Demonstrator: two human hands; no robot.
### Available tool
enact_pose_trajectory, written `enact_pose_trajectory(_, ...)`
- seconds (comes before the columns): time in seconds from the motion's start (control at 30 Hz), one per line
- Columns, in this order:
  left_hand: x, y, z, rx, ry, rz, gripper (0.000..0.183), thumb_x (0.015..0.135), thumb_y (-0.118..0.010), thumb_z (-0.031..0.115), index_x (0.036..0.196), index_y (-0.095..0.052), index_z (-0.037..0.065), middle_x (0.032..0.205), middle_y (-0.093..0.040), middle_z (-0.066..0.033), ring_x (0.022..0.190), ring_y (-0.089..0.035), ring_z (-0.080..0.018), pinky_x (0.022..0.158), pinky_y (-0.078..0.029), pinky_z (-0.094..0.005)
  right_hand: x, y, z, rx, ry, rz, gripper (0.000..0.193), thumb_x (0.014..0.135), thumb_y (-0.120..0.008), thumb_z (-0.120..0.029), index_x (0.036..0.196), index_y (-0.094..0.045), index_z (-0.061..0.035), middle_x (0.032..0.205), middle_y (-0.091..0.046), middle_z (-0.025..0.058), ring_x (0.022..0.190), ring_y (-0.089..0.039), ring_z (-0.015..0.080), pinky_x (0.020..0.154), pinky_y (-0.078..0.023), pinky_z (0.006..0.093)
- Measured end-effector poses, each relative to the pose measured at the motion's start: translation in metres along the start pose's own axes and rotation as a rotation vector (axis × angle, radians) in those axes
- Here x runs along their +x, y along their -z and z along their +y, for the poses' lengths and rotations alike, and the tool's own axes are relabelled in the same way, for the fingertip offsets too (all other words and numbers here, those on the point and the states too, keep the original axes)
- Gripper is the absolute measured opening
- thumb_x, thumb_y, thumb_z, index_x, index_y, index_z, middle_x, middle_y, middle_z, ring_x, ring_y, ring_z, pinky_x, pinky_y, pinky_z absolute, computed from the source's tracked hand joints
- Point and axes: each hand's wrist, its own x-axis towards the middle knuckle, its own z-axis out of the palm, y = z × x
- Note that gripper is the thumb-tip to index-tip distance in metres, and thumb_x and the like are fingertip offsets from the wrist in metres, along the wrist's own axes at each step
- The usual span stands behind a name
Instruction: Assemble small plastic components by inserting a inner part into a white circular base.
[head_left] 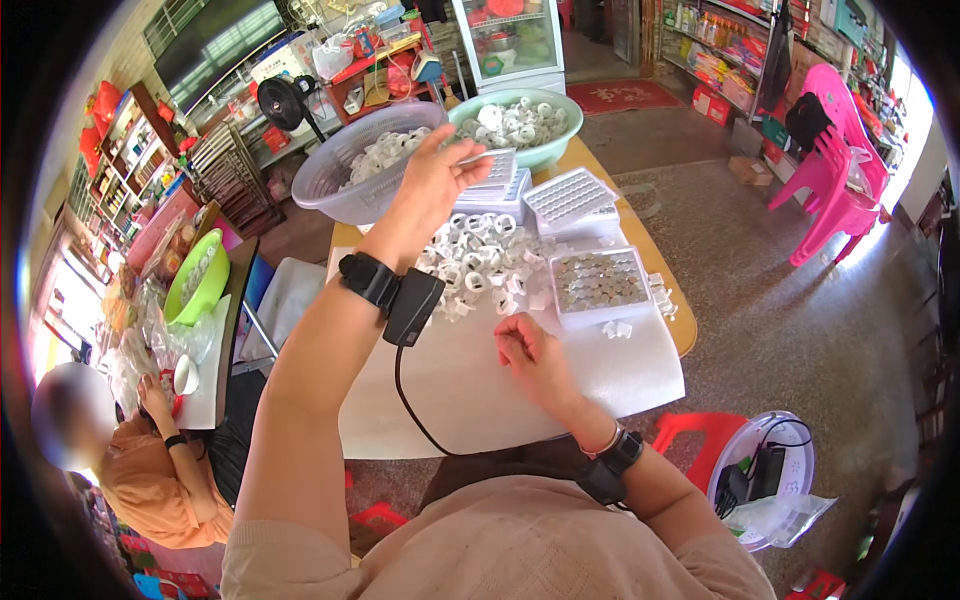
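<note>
My left hand (437, 172) reaches to the far side of the table, closed at the edge of a white gridded tray (496, 172) on a stack. My right hand (537, 362) is over the white tabletop near me, fingers curled together; anything inside them is hidden. Loose white ring-shaped plastic parts (478, 258) lie heaped between the hands. Right of the heap, a white box (600, 317) holds rows of small round greyish pieces. Behind it, another gridded white tray (570, 200) rests tilted on a white block.
A lavender basket (318, 190) and a pale green basin (566, 140), both filled with white parts, stand along the table's far edge. At left, a person in orange (165, 480) sits by a green bowl (212, 290). A red stool with a basin (800, 455) is at right.
</note>
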Motion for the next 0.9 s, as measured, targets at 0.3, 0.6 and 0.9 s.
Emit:
enact_pose_trajectory(0.3, -0.079, 0.082, -0.052, 0.501, 0.130, 0.004, 0.026, 0.089, -0.060, 0.017, 0.108, -0.061, 0.000, 0.091, -0.065, -0.0077, 0.070, -0.059, -0.0126, 0.063, -0.049, -0.0263, 0.007, 0.006, 0.012, 0.046, 0.030, -0.001, 0.005, 0.090, -0.054, -0.006, 0.093, -0.053, -0.0018, 0.064, -0.056, 0.0069, 0.058, -0.057, 0.0134, 0.055, -0.045, 0.0280)
enact_pose_trajectory(0.6, -0.090, 0.052, -0.082, 1.314, -0.301, 0.031, 0.017, 0.082, -0.063, 0.012, 0.097, -0.066, 0.004, 0.074, -0.066, -0.0063, 0.067, -0.061, -0.0133, 0.061, -0.048, -0.0265, 0.003, 0.003, 0.010, -0.001, 0.029, 0.004, 0.007, 0.090, -0.055, -0.008, 0.093, -0.052, -0.0020, 0.064, -0.058, 0.0078, 0.057, -0.058, 0.0149, 0.056, -0.046, 0.0281)
enact_pose_trajectory(0.9, -0.126, 0.046, -0.071, 0.994, -0.238, -0.079, 0.020, 0.078, -0.063, 0.005, 0.097, -0.068, 0.005, 0.078, -0.064, -0.0083, 0.064, -0.060, -0.0161, 0.060, -0.047, -0.0287, 0.005, 0.004, 0.021, 0.184, -0.028, 0.191, 0.010, 0.089, -0.058, -0.006, 0.097, -0.054, -0.0021, 0.072, -0.058, 0.0073, 0.065, -0.057, 0.0127, 0.061, -0.046, 0.0268)
